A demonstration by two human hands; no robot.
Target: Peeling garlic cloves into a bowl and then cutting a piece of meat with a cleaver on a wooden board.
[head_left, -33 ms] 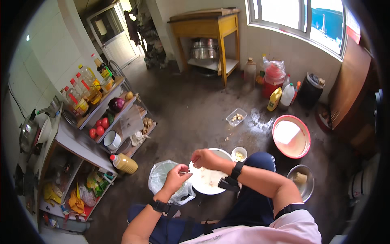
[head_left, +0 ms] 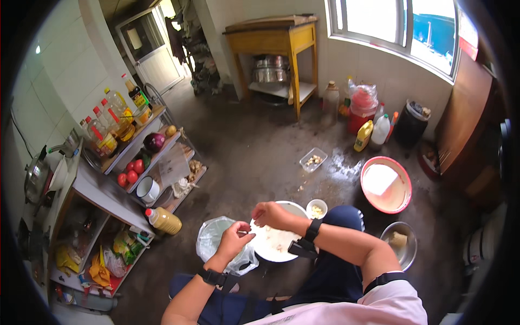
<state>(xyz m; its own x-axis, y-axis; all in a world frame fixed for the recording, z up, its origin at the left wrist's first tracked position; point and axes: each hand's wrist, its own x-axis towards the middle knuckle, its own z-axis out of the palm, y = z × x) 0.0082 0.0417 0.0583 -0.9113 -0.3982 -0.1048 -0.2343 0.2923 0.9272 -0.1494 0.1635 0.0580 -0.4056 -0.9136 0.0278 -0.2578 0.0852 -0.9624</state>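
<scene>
A person sits with both hands out over a big white basin (head_left: 281, 253) and a clear plastic bag (head_left: 210, 232) on the floor. The left hand (head_left: 233, 239) is in front of the bag, close to the left edge of the basin. Its thumb and fingers are bent toward each other — it is too hard to see if they hold something small, so nobody can tell. The right hand (head_left: 273, 215) is over the back part of the basin, just past the left one. Its fingers curl down and hide their tips — no telling if they grip anything.

Pale bits lie in the basin. Just beside it, to the right, is a small white bowl (head_left: 324, 205) with light yellow pieces. Farther off, a clear tray (head_left: 321, 154) holds more pale pieces. To the right are a red-rimmed basin (head_left: 401, 195) and a metal bowl (head_left: 410, 253) with a yellowish lump (head_left: 398, 239) inside.
</scene>
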